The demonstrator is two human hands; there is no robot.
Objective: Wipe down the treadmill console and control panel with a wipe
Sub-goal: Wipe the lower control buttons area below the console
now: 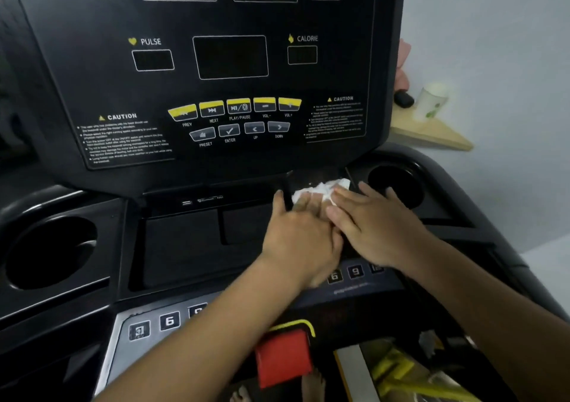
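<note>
Wipe (320,189): crumpled, just beside right cup holder (415,170). Left hand (302,241), right hand (376,225): fingers straight, pressing wipe flat, apparently for firm scrubbing contact.

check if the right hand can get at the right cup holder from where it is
Probably yes: the right hand presses the white wipe just beside the right cup holder, its outer fingers near the rim, nothing between. The left hand is on the far side.

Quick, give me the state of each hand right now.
Left hand: open, fingers flat, pressing the wipe.
Right hand: open, fingers straight, pressing the same wipe.
</note>
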